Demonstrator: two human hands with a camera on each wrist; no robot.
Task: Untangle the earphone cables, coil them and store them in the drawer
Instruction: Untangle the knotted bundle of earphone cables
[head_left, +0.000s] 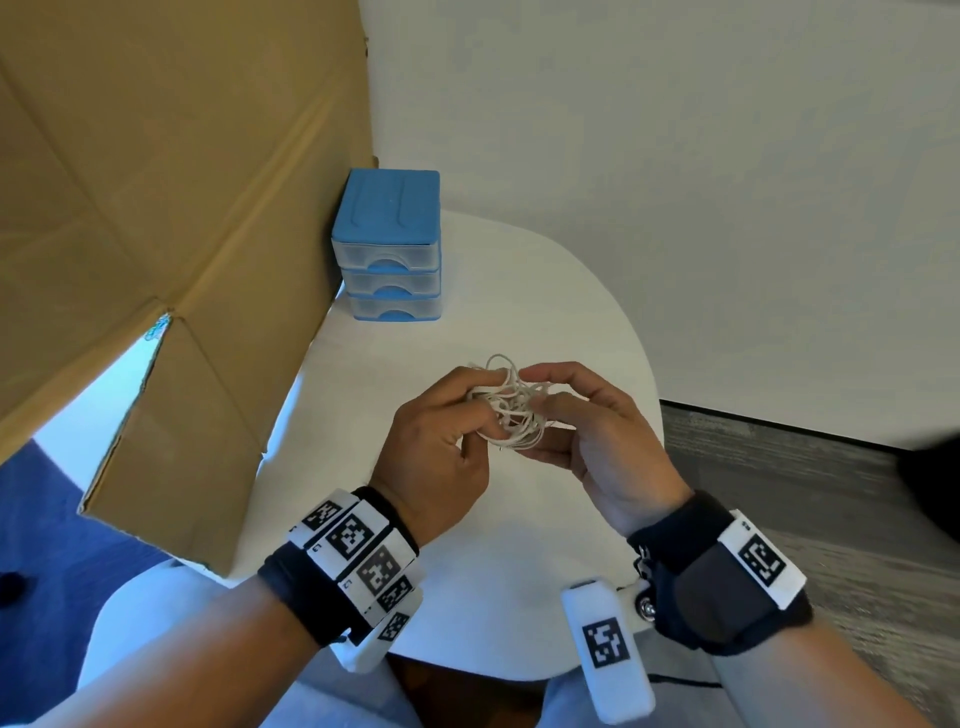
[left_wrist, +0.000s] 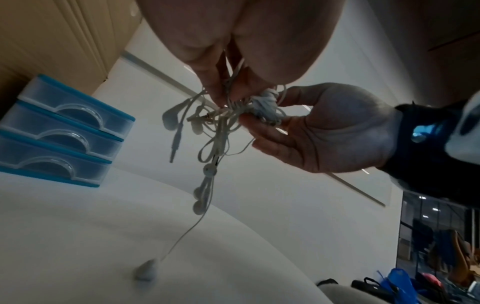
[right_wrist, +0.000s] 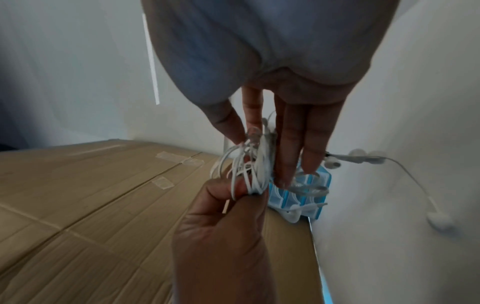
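A tangled bundle of white earphone cables (head_left: 511, 408) hangs above the white table (head_left: 519, 545), held between both hands. My left hand (head_left: 480, 400) pinches the bundle's left side with thumb and curled fingers. My right hand (head_left: 540, 395) grips the right side, thumb on top. In the left wrist view, earbuds (left_wrist: 205, 179) and a plug dangle below the knot (left_wrist: 265, 105), and one earbud (left_wrist: 145, 271) lies on the table. The blue three-drawer unit (head_left: 387, 244) stands at the back of the table with all its drawers closed.
A large cardboard box (head_left: 156, 234) leans along the table's left side, right beside the drawer unit. A white wall (head_left: 675, 182) runs behind. The table's rounded edge (head_left: 657, 415) falls off to grey flooring on the right.
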